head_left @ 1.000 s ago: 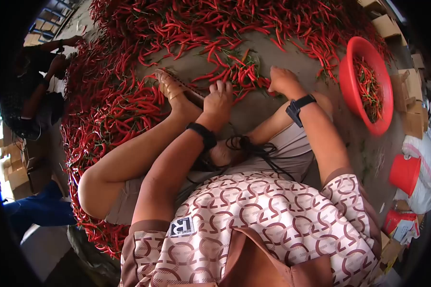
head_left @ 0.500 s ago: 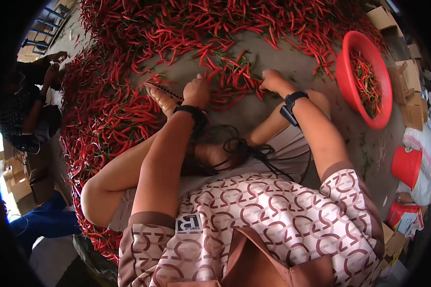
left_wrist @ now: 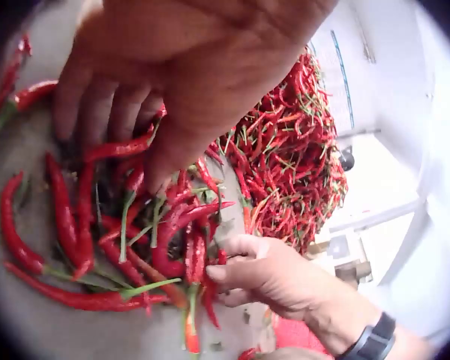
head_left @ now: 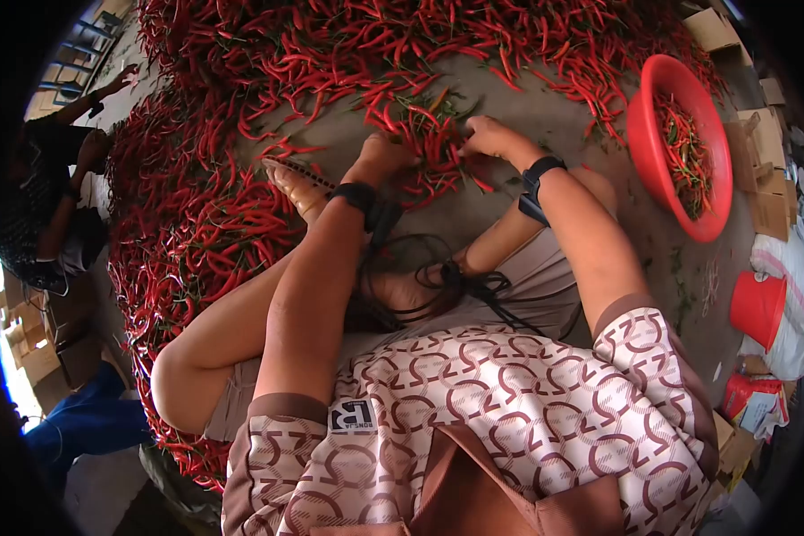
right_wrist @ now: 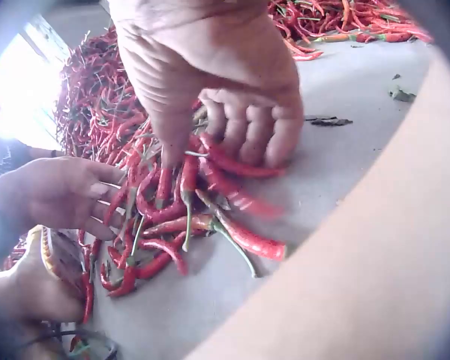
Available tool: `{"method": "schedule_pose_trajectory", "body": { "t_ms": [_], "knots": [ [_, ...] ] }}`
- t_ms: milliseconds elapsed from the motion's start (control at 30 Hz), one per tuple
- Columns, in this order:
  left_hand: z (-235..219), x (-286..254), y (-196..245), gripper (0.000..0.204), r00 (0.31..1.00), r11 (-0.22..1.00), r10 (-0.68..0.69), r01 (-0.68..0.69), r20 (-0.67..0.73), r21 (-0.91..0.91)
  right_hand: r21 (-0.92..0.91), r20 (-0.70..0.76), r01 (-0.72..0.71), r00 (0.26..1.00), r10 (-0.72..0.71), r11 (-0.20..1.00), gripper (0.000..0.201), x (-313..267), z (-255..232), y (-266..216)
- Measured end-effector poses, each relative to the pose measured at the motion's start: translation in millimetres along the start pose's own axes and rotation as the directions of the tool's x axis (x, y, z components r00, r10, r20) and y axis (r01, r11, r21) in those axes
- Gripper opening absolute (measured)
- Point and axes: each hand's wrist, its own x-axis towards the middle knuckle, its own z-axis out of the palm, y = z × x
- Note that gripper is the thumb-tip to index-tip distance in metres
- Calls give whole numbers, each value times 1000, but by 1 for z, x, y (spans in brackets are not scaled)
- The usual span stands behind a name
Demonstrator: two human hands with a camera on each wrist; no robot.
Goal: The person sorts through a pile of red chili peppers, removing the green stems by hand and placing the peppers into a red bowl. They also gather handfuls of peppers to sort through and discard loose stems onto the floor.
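Note:
My left hand reaches into the left side of a small heap of red chili peppers on the floor. In the right wrist view, the fingers of that left hand are fairly straight and touch the chilies. At the heap's right side, my right hand has its fingers curled and pinches red chilies between thumb and fingers; one below them is blurred. Green stems stick out from the heap, and several chilies lie loose at its edge.
A large spread of chilies surrounds the front and left. A red basin with chilies stands at the right, near cardboard boxes and a small red bucket. Another person sits at left. Black cables lie by my legs.
My left hand has gone from above the floor beside the heap into its left side. The right hand has moved left into the chilies, and both hands are closer together.

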Motion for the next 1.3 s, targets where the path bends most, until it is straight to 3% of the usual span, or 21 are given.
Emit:
{"method": "schedule_pose_trajectory", "body": {
  "t_ms": [67,100,200,267,367,400,500,600,700,800,867,900,933,1033,1167,1233,1300],
  "knots": [
    [3,-6,11,48,990,978,-94,112,108,-175,367,140,-74,990,24,927,47,0,4,-10],
    [2,-16,23,53,977,951,-134,174,166,-256,338,137,-61,991,16,939,48,3,6,-11],
    [2,-37,45,56,983,910,-83,141,163,-389,289,152,-54,988,10,956,47,8,11,-16],
    [7,-28,41,56,980,918,-134,179,148,-354,294,186,-83,982,29,952,43,9,8,-20],
    [18,-24,32,59,984,870,-141,176,109,-460,544,59,-41,998,10,838,31,7,24,-24],
    [21,-25,31,60,986,839,-134,164,95,-518,523,75,-37,997,-3,852,29,9,25,-26],
    [20,-20,32,65,988,916,-111,142,104,-376,495,119,-28,992,-35,869,29,6,24,-37],
    [18,-25,35,64,995,927,-71,89,64,-365,536,147,7,984,-101,844,34,-2,22,-46],
    [17,-40,39,53,989,942,-99,59,-108,-331,708,176,-5,969,-170,706,34,-19,17,-64],
    [12,-61,42,42,986,689,39,-142,-159,-710,654,146,53,970,-195,754,34,-52,5,-97],
    [2,-66,35,38,991,578,113,-128,-77,-806,584,59,164,968,-242,795,34,-67,0,-104],
    [-4,-69,32,37,987,520,153,-116,-42,-846,544,17,219,962,-272,810,34,-71,-2,-106],
    [-8,-74,28,35,988,541,136,-134,-71,-830,575,25,226,956,-293,786,34,-72,-5,-106],
    [-10,-86,25,30,964,390,264,-120,-14,-913,701,72,173,948,-310,692,31,-78,-9,-108],
    [-17,-98,29,33,944,366,328,-153,-26,-918,777,-31,211,954,-298,593,23,-82,-14,-104],
    [-35,-103,18,34,947,395,306,-218,-95,-892,628,-189,226,973,-135,744,20,-81,-20,-94],
    [-64,-123,14,31,912,442,219,-409,-346,-798,208,-308,168,946,-98,964,19,-58,-20,-59]
  ]
}}
